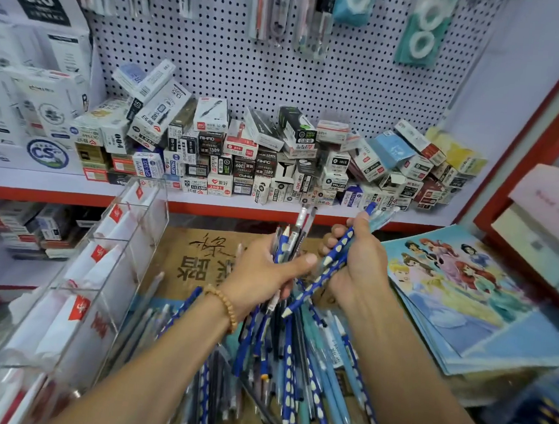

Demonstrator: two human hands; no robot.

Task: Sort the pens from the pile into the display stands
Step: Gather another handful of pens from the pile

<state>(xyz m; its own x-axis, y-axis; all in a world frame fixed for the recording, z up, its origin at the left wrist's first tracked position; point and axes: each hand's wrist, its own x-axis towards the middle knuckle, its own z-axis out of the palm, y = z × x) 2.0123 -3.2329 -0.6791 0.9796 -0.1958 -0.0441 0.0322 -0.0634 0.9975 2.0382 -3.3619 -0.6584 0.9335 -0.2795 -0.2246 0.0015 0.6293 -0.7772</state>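
We see two hands over a big pile of pens on the counter. The pens lie in a messy heap. Many are dark blue with white dots, and some are light blue.

The left hand has its fingers curled tight around a bunch of pens. The bunch sticks up past the thumb. A bead bracelet sits on the left wrist.

The right hand is just beside the left one. Its fingers are closed around a dotted blue pen and some light blue ones. The dotted pen slants down, and its white tip points at the pile. The top ends of the pens poke out above the right hand.

On the left of the pile stands a clear plastic stand with slots. White paper with red marks sits inside the slots. We cannot tell if any pens are in it.

On the right, near the pile, lies a stack of picture books with cartoon girls on the cover.

Behind the hands is a shelf with a red edge. Many small pen boxes are heaped on it. Above them is a white board with holes, and packs hang from it.
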